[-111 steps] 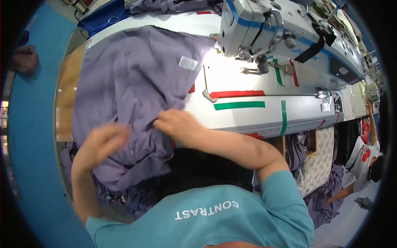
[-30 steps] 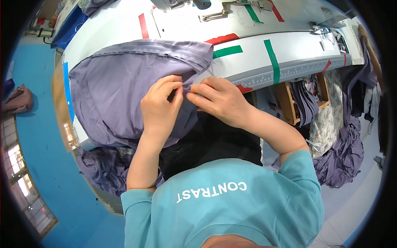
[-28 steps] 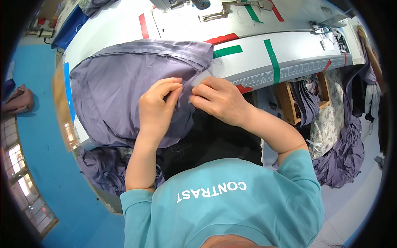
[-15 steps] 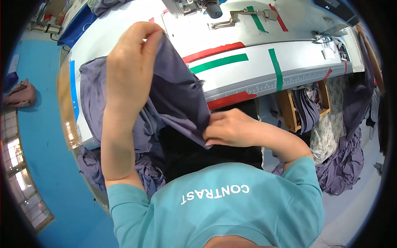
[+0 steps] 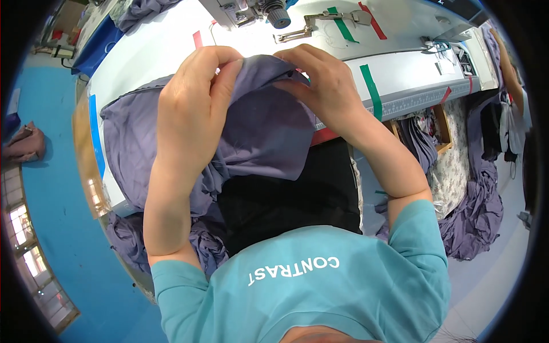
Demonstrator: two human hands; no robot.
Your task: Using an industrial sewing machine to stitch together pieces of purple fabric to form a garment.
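A purple-grey piece of fabric (image 5: 269, 128) hangs between my two hands at the front edge of the white sewing table (image 5: 134, 63). My left hand (image 5: 197, 86) pinches its upper edge between thumb and fingers. To the right, my right hand (image 5: 320, 74) grips the same edge, its thumb below and fingers on top. Between the hands the edge is raised and slightly curved. The rest of the cloth drapes over the table's left part and down toward my lap. Just beyond the hands stands the sewing machine head (image 5: 246, 11) with its dark round knob (image 5: 277, 16).
A metal folder attachment (image 5: 309, 30) sits on the machine bed among red and green tape strips. A ruler strip (image 5: 406, 102) runs along the table front. Below at right is a wooden drawer (image 5: 443, 128) holding cut fabric pieces. More purple cloth (image 5: 472, 220) lies heaped at far right.
My right hand has moved up from the fabric's lower corner to its upper edge, near my left hand. The lower part of the cloth now hangs from between both hands.
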